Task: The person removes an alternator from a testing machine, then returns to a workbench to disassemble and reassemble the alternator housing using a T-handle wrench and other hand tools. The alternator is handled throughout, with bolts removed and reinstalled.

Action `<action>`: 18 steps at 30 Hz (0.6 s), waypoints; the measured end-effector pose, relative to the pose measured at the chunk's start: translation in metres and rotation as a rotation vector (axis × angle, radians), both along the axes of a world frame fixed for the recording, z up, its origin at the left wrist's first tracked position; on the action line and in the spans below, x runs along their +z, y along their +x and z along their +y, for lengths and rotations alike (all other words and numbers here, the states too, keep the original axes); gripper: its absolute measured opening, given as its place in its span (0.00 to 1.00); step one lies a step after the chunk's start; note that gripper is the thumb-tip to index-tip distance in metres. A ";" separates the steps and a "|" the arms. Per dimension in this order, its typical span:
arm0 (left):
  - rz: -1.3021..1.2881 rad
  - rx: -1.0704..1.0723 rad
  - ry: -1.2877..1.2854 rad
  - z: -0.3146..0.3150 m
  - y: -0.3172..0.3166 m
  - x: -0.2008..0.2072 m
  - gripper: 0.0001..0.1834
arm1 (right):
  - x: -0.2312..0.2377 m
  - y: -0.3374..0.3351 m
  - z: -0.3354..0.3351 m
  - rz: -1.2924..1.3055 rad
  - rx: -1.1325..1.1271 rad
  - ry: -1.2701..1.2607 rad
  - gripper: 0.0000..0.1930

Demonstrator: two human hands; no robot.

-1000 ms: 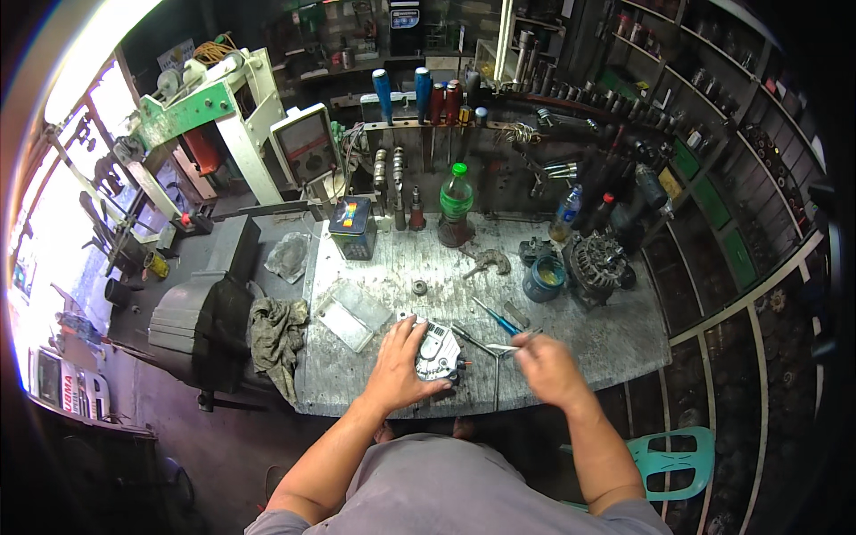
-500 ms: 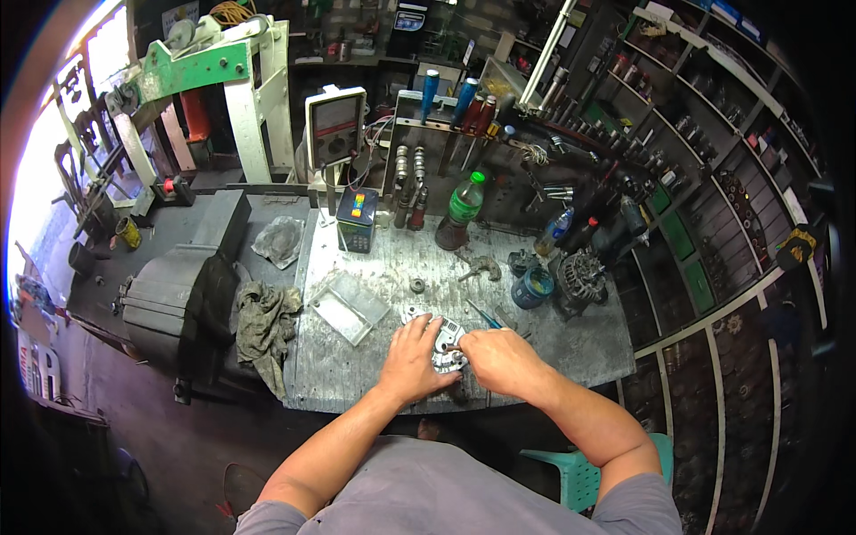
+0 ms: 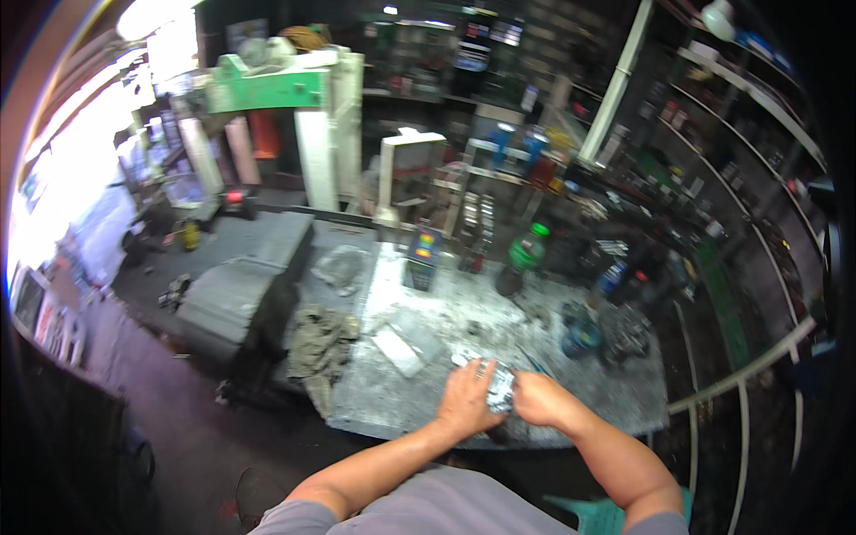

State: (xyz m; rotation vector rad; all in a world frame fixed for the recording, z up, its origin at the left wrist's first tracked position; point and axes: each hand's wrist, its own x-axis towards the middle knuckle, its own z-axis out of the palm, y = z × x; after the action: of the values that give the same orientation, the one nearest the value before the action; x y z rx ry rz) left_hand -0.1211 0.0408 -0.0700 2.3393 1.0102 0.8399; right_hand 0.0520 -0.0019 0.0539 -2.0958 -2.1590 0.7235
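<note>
A small silver cast-metal part (image 3: 501,389), like a piece of alternator housing, lies on the workbench near its front edge. My left hand (image 3: 468,399) is laid over its left side, fingers across the top and thumb along the near edge, holding it down. Against the right side of the part, my right hand (image 3: 540,400) is closed in a fist; whatever is inside the fingers is hidden and blurred. A thin blue-handled tool (image 3: 535,361) lies just beyond the right hand. Left of the part rests a clear plastic case (image 3: 403,346).
The bench (image 3: 383,410) also holds a green-capped bottle (image 3: 523,259), a dark box (image 3: 423,259), a blue tub (image 3: 581,337) and an alternator (image 3: 624,332). On the left stand a large vise (image 3: 227,299) and a crumpled rag (image 3: 319,343). A teal stool (image 3: 593,515) is at the lower right.
The whole view has swung left and up and is blurred, so everything sits farther right and lower. Both hands remain at the metal part.
</note>
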 end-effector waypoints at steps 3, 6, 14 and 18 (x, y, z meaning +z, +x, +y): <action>0.012 -0.005 -0.047 -0.003 0.001 -0.003 0.62 | 0.006 0.002 0.012 -0.091 0.063 -0.051 0.13; -0.031 0.003 -0.013 -0.004 0.001 -0.004 0.60 | 0.011 0.008 0.024 -0.090 0.079 -0.181 0.15; -0.138 0.105 0.026 -0.016 0.013 -0.015 0.59 | 0.033 0.015 0.033 -0.122 0.303 -0.145 0.17; -0.083 0.082 -0.007 -0.015 0.011 -0.012 0.59 | 0.062 0.008 0.043 -0.366 0.603 -0.245 0.16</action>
State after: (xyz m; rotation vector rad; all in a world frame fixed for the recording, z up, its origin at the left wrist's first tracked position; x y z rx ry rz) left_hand -0.1105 0.0259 -0.0816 2.2506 1.0779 0.9545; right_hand 0.0596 0.0409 0.1155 -1.7717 -3.1147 0.7059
